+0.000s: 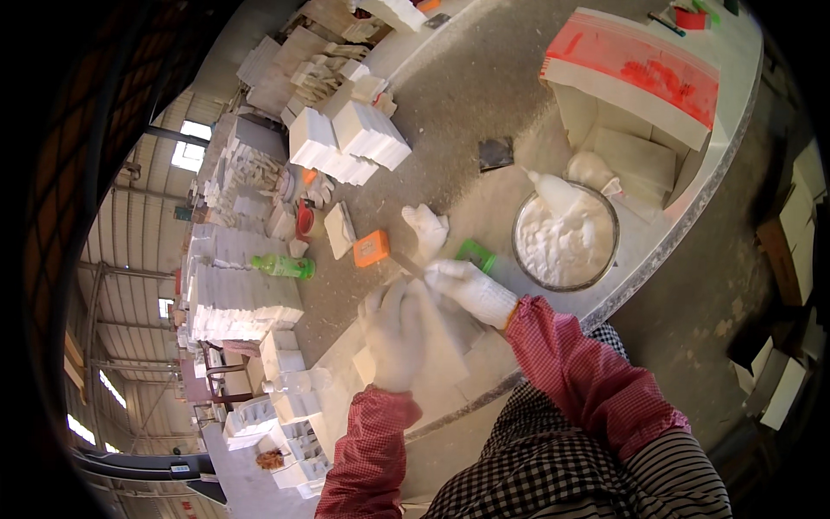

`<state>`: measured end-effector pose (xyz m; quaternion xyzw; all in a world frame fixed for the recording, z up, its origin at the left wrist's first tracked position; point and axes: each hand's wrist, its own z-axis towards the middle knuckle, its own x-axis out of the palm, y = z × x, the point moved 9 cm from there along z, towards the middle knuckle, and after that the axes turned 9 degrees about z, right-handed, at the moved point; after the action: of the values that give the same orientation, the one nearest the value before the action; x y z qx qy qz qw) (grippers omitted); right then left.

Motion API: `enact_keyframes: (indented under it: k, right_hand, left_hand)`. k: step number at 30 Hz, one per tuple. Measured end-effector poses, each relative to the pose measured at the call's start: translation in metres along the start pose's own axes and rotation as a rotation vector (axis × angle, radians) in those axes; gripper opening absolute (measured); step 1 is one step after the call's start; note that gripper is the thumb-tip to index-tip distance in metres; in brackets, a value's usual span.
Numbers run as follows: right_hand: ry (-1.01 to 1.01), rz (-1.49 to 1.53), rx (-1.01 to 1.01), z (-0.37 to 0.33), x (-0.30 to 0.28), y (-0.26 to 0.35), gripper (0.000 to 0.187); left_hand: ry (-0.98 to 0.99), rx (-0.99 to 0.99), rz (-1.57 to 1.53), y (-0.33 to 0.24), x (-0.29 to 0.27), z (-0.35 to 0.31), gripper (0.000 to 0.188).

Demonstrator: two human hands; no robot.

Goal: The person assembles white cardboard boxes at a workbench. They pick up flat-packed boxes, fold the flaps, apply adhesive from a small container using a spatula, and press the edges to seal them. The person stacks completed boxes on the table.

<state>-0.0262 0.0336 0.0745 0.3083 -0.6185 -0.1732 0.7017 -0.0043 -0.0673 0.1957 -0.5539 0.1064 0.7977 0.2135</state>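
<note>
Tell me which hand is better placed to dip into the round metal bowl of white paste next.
Right, probably. The right hand already grips a thin tool by the green-handled tool, close to the round metal bowl of white paste. The left hand lies flat on the white plaster block, farther from the bowl.

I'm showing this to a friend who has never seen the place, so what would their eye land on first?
Probably the two white-gloved hands at the centre: the left hand presses on a white block while the right hand works a thin tool against it. Just right of them sits a round bowl heaped with white paste, and behind it an open white box with a red-smeared top. Stacks of white blocks crowd the left.
</note>
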Motion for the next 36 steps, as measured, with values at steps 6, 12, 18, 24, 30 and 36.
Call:
enact_keyframes:
  k: [6, 12, 18, 24, 30, 36]
  right_hand:
    - [0.022, -0.189, 0.128, -0.01, -0.007, -0.002, 0.019]
    - [-0.044, -0.119, -0.095, 0.004, -0.007, 0.002, 0.02]
    - [-0.014, -0.064, 0.041, -0.003, -0.002, -0.003, 0.02]
    - [0.03, -0.158, 0.036, -0.003, -0.004, -0.001, 0.019]
    - [0.028, -0.174, 0.061, -0.009, -0.004, 0.001, 0.02]
    - [-0.062, -0.009, 0.011, 0.003, -0.01, -0.006, 0.021]
  left_hand:
    - [0.101, -0.066, -0.032, -0.003, 0.001, 0.001, 0.032]
    - [0.101, -0.042, -0.005, -0.007, -0.002, 0.004, 0.032]
    - [0.096, -0.043, 0.005, -0.005, -0.002, 0.002, 0.033]
    - [0.105, -0.037, -0.005, -0.006, 0.0, 0.003, 0.034]
    - [0.143, -0.079, -0.03, -0.001, 0.004, 0.003, 0.035]
    - [0.128, -0.071, -0.029, -0.002, 0.002, 0.003, 0.035]
